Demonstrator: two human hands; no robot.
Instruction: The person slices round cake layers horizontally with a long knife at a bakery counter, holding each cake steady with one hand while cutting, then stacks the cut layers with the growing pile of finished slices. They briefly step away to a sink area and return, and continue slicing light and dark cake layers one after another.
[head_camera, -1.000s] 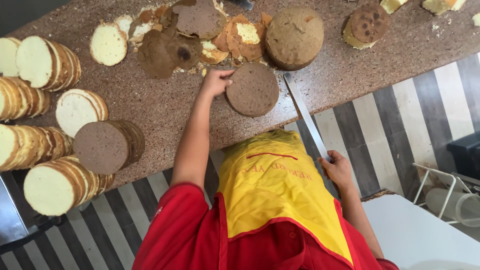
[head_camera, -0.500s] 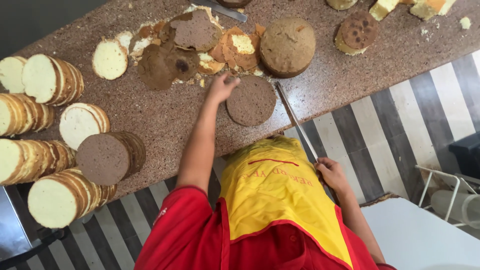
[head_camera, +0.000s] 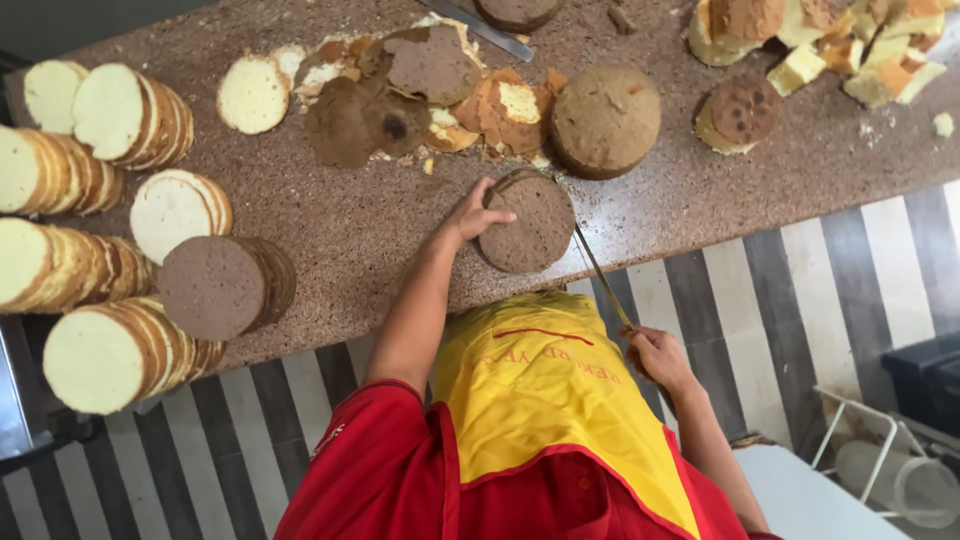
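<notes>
A round, flat brown cake layer (head_camera: 530, 235) lies near the front edge of the speckled stone counter (head_camera: 350, 230). My left hand (head_camera: 470, 215) rests on the cake's left rim, fingers over its top. My right hand (head_camera: 655, 355) is off the counter's edge, closed on the handle of a long thin knife (head_camera: 600, 275). The blade runs up to the cake's right side and touches it edge-on. I wear a red shirt and a yellow apron.
Rows of sliced pale and brown cake rounds (head_camera: 90, 270) stand on edge at the left. Trimmed crusts (head_camera: 420, 85) and a whole domed cake (head_camera: 605, 120) lie behind. Cake cubes (head_camera: 850, 50) sit at top right, a second knife (head_camera: 480, 28) at the top. Striped floor (head_camera: 780, 290) below.
The knife blade has swung left from beside the cake to against its right side, now seen edge-on. My left hand stays on the cake's rim.
</notes>
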